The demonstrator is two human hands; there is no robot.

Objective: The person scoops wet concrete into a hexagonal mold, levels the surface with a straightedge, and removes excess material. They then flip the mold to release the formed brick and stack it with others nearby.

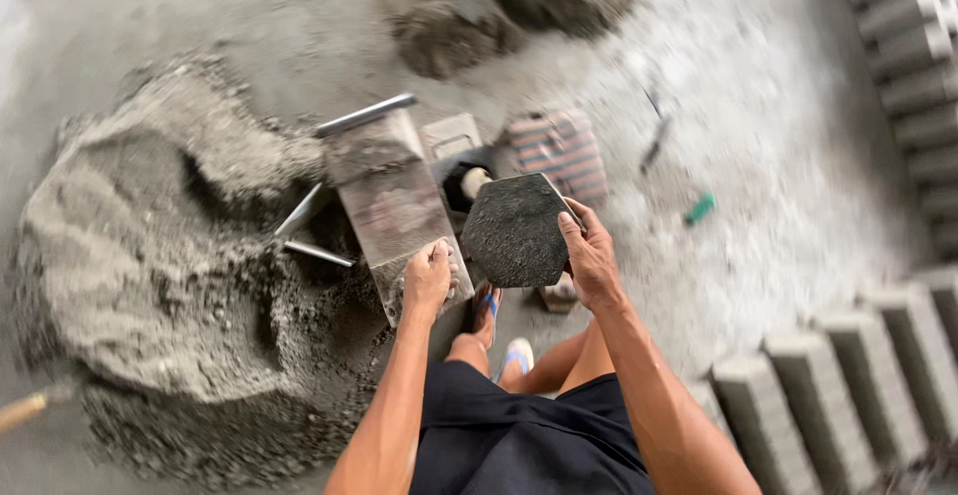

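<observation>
My right hand point(591, 258) grips the right edge of a dark grey hexagonal block point(514, 231), held up in front of me. My left hand point(429, 277) rests on the near end of a flat metal plate point(387, 196) that belongs to a metal press-like mould with steel bars point(364, 116). The plate slants away from me, dusted with grey mix. Below, my feet in blue-strapped sandals point(491, 310) stand on the ground.
A big heap of damp grey cement mix point(150, 246) lies left. Rows of grey concrete blocks point(848, 375) stand at the right and upper right. A striped cloth-covered seat point(559, 151), a green object point(701, 208) and a wooden handle point(25, 410) lie around.
</observation>
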